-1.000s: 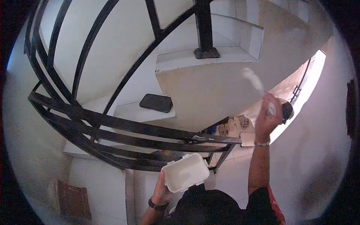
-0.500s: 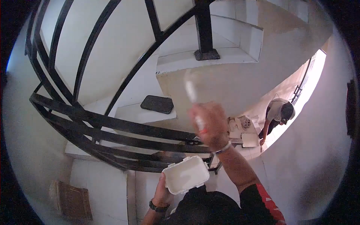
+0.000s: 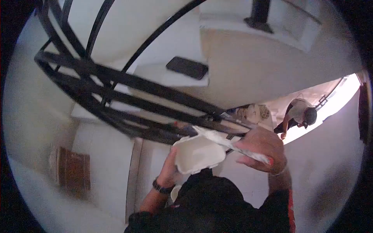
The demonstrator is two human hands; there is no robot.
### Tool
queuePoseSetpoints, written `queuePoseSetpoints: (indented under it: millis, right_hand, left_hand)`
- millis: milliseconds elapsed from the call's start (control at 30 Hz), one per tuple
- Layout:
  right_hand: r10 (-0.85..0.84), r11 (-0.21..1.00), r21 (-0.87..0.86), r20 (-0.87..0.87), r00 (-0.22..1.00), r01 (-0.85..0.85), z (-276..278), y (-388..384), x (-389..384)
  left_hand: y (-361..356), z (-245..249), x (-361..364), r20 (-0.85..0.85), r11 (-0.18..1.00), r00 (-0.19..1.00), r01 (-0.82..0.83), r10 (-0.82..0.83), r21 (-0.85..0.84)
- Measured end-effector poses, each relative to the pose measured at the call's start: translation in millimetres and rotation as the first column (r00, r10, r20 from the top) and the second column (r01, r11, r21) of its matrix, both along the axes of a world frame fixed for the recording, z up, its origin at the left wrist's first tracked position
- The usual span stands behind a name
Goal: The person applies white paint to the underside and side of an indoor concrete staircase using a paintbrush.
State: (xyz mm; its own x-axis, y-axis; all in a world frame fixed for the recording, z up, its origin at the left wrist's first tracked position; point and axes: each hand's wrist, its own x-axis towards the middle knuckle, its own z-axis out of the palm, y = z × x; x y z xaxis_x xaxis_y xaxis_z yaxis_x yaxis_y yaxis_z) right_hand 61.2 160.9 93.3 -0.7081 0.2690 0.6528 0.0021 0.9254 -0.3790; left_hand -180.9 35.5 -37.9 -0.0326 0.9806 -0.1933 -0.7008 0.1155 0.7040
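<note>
My left hand (image 3: pixel 169 171) is clamped on the white tub (image 3: pixel 198 155) from below, just at 6 o'clock of the view's centre and under the black railing (image 3: pixel 128 81). My right hand (image 3: pixel 260 149) is closed on the white-coated brush (image 3: pixel 213 136), which lies across the tub's rim with its tip pointing to 10 o'clock. I judge this to be the loading step, and the next move calls for a level tub and a lift that keeps the tip off the rails.

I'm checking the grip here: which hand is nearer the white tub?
Left. The left hand grips the white tub at its left side; the right hand is off to its right, holding a white tool across its rim.
</note>
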Motion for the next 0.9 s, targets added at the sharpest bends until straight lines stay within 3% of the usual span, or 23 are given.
queuePoseSetpoints:
  millis: [133, 300, 433, 667, 767, 833, 867, 900]
  right_hand:
    - [0.213, 0.973, 0.055, 0.176, 0.961, -0.225, -29, -23, 8]
    - [0.249, 0.946, 0.126, 0.307, 0.919, -0.298, -46, -35, 6]
    - [0.299, 0.914, 0.135, 0.415, 0.859, -0.384, -60, -36, 3]
    - [0.295, 0.907, 0.136, 0.472, 0.831, -0.399, -63, -29, 10]
    - [0.277, 0.936, 0.124, 0.32, 0.906, -0.33, -52, -25, 18]
    - [0.042, 0.999, -0.016, 0.246, 0.968, -0.039, -63, -25, 29]
    - [0.039, 0.999, -0.011, 0.248, 0.968, -0.037, -73, -29, 31]
    - [-0.064, 0.911, -0.405, 0.043, 0.997, 0.076, -86, -33, 32]
  left_hand:
    - [-9, -19, 9, -0.088, 1.0, 0.996, -0.024, 0.023, -0.005]
    - [-8, -39, 18, 0.021, 0.997, 0.997, 0.073, -0.073, -0.007]
    - [-9, -43, 22, -0.033, 0.996, 0.996, 0.084, -0.083, 0.014]
    - [-7, -47, 32, -0.029, 0.997, 0.997, 0.071, -0.071, -0.009]
    - [-5, -45, 32, -0.068, 0.998, 0.996, 0.058, -0.059, -0.024]
    - [-2, -43, 32, -0.078, 0.998, 0.995, 0.055, -0.056, -0.016]
    - [-1, -41, 33, -0.058, 0.998, 0.996, 0.059, -0.06, -0.022]
    - [0, -41, 34, -0.038, 0.998, 0.997, 0.062, -0.063, -0.028]
